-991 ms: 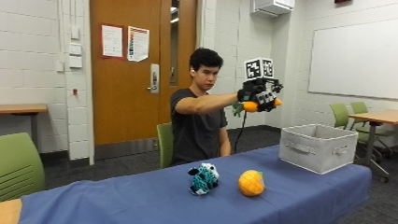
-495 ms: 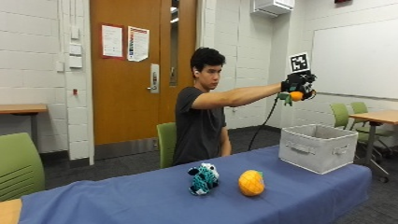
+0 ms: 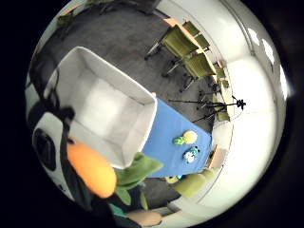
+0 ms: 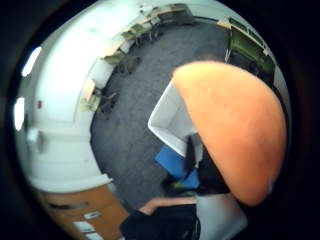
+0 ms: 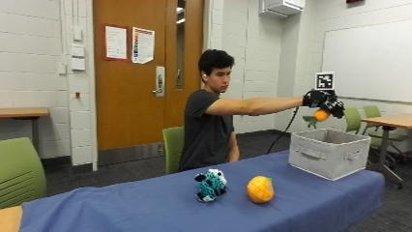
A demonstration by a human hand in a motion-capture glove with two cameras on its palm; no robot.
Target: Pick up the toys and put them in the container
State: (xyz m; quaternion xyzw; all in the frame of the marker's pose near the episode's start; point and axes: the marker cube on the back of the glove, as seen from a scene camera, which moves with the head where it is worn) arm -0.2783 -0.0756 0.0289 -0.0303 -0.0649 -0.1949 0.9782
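Above the grey fabric bin (image 5: 328, 152) at the far end of the table, the gloved right hand (image 5: 324, 102) has swung across from in front of the person's chest, arm now stretched out full. It's gripping an orange plush toy with green leaves (image 5: 318, 116), fingers curled around it, and the toy hangs just over the bin's open top. The palm views show the white lining of the bin (image 3: 102, 107) right below, so a release looks close; I'd judge this toy is nearly delivered. Two more wait on the blue tablecloth (image 5: 128, 208): a teal and white stuffed animal (image 5: 210, 184) and a round, dimpled orange plush fruit (image 5: 260, 189), just beside each other, well apart from the bin. The bin is soft-sided and boxy, with a handle on its side.
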